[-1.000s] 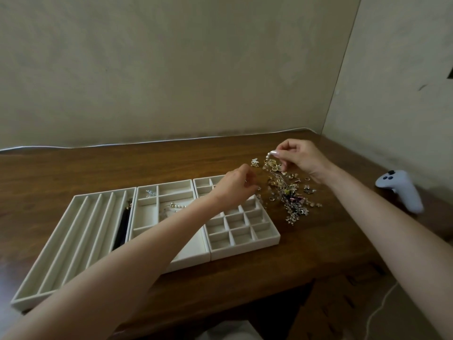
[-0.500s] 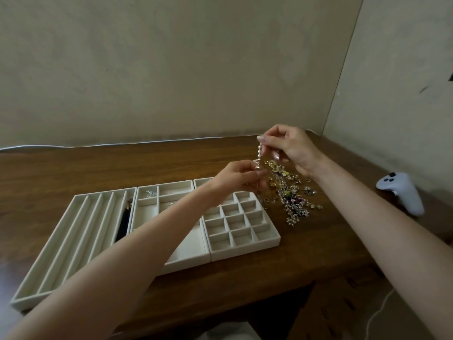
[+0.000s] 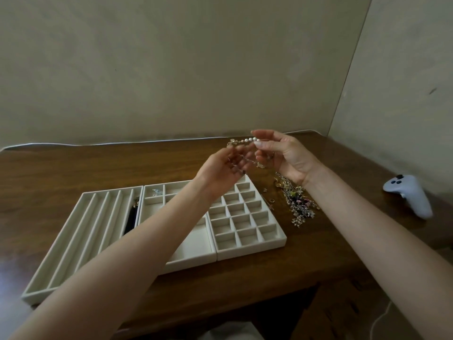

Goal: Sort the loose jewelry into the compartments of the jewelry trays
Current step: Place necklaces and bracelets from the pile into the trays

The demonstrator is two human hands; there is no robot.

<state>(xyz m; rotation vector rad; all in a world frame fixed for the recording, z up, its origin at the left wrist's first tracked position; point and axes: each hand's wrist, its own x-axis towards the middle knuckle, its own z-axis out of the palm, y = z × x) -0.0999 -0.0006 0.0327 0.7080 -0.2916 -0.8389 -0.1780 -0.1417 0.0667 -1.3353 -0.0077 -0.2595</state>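
Both hands are raised above the table, holding a pearl chain [image 3: 246, 141] stretched between them. My right hand [image 3: 284, 154] pinches its pearl end between thumb and fingers. My left hand [image 3: 224, 168] grips the other end, which droops under my fingers. Below lie three cream trays: a long-slot tray [image 3: 81, 231] with a dark item in its right slot, a middle tray [image 3: 193, 249] with a small silver piece in a back cell, and a grid tray [image 3: 247, 231]. The loose jewelry pile [image 3: 297, 204] lies right of the grid tray.
A white game controller [image 3: 411, 195] rests at the table's right edge. The wooden table [image 3: 73, 168] meets a wall behind and another on the right. A thin white cable [image 3: 98, 143] runs along the table's back edge.
My right hand lifted the pearl chain out of the pile and rose. My left hand came up from the grid tray and took hold of the chain's other end.
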